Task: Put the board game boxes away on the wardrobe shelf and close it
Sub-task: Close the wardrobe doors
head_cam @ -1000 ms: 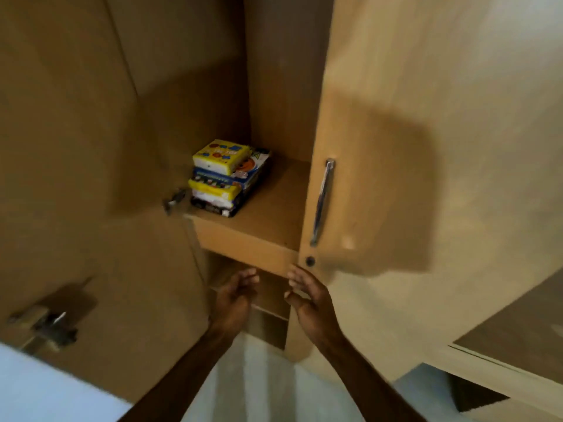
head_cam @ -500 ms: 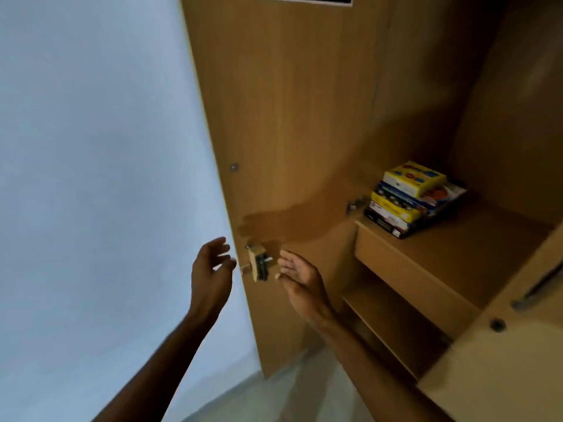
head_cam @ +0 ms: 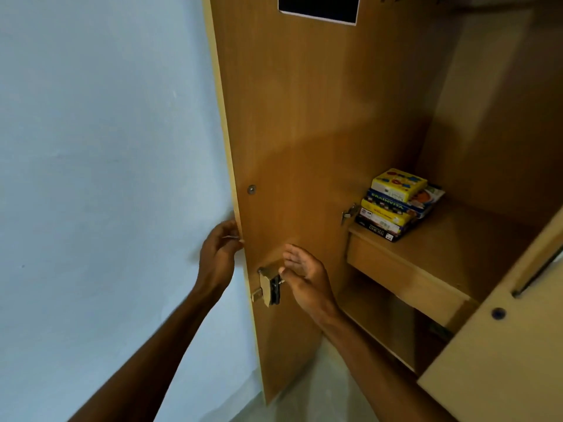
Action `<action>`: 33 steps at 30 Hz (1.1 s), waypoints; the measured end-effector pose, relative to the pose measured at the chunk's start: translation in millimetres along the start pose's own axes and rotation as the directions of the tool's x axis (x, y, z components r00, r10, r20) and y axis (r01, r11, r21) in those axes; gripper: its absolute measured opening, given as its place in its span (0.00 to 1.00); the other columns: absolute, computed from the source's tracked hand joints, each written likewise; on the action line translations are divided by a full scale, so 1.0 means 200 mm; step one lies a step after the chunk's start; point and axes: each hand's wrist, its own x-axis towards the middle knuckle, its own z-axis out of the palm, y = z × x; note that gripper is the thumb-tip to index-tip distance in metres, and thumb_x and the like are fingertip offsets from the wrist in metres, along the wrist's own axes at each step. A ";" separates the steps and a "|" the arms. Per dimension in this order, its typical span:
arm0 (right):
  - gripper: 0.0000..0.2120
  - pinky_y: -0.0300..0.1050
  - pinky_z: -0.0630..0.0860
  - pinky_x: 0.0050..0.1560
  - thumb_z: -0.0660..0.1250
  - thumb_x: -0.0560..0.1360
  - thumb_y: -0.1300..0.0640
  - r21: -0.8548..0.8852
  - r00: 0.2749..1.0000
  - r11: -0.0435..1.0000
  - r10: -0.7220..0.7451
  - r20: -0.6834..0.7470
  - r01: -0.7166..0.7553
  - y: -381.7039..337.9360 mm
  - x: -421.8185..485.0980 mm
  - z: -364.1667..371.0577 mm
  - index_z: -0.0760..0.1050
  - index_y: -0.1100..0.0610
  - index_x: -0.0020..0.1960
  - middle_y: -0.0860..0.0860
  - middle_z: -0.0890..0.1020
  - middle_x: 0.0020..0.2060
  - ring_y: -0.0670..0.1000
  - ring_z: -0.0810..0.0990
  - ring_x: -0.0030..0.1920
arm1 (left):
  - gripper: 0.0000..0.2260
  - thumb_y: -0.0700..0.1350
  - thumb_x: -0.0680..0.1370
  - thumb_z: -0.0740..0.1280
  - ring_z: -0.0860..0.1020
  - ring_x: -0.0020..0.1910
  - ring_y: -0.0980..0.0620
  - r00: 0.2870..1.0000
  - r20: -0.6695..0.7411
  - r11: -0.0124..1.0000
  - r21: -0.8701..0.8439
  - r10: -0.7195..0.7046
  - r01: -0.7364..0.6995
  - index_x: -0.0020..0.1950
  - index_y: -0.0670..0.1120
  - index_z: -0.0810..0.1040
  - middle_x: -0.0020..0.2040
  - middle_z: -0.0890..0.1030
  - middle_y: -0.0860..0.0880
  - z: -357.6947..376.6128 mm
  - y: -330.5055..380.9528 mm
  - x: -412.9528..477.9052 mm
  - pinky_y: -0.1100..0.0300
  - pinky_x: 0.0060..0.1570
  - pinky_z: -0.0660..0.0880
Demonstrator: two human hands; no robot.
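Item 1, board game boxes [head_cam: 399,205]: a stack of at least 4, yellow box on top, black box at the bottom, lying flat at the front left corner of the wardrobe shelf [head_cam: 475,239], just beside a metal hinge [head_cam: 349,212]; judged stowed. Item 2, left door [head_cam: 304,132]: swung wide open, inner face to the camera, its free edge against the pale blue wall [head_cam: 106,147], brass lock fitting [head_cam: 268,284] mounted low on it. Item 3, right door [head_cam: 502,360]: partly open at the lower right. Item 4, left hand [head_cam: 220,249]: fingers curled round the free edge of the left door, gripping it. Item 5, right hand [head_cam: 306,274]: open and holding nothing, fingers loosely spread over the door's inner face, thumb at the lock fitting; whether it touches cannot be told. Status: putting away looks complete; outstanding are 2 doors to swing shut, the left one apparently about to be pulled first
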 end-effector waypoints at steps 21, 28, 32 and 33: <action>0.40 0.47 0.79 0.56 0.78 0.64 0.42 -0.530 0.521 0.801 -0.338 -0.784 -0.277 0.05 -0.45 -0.73 0.67 0.50 0.71 0.48 0.78 0.61 0.47 0.77 0.59 | 0.07 0.42 0.77 0.68 0.82 0.40 0.53 0.623 0.746 0.961 -0.272 0.236 -0.038 0.47 0.39 0.82 0.42 0.84 0.44 0.99 0.10 -0.26 0.66 0.39 0.77; 0.54 0.61 0.65 0.69 0.70 0.63 0.29 -0.584 0.379 0.511 -0.455 -0.806 -0.631 0.04 -0.43 -1.14 0.54 0.57 0.77 0.58 0.62 0.76 0.60 0.61 0.75 | 0.17 0.53 0.75 0.71 0.82 0.44 0.37 0.612 0.776 0.969 -0.241 0.154 0.061 0.43 0.38 0.81 0.42 0.83 0.37 1.46 0.14 -0.32 0.43 0.49 0.81; 0.59 0.67 0.57 0.73 0.62 0.63 0.23 -0.541 0.364 0.414 -0.433 -0.824 -0.732 0.03 -0.34 -1.39 0.47 0.60 0.79 0.62 0.52 0.79 0.63 0.50 0.78 | 0.16 0.52 0.75 0.71 0.80 0.44 0.35 0.608 0.784 0.978 -0.203 0.128 0.056 0.42 0.38 0.81 0.42 0.83 0.36 1.73 0.21 -0.32 0.42 0.48 0.79; 0.60 0.68 0.55 0.73 0.61 0.63 0.22 -0.533 0.363 0.418 -0.422 -0.831 -0.736 0.04 -0.32 -1.44 0.46 0.61 0.79 0.62 0.50 0.79 0.64 0.48 0.79 | 0.16 0.51 0.75 0.71 0.81 0.43 0.35 0.607 0.786 0.980 -0.191 0.117 0.059 0.41 0.38 0.81 0.42 0.83 0.36 1.79 0.22 -0.31 0.42 0.48 0.79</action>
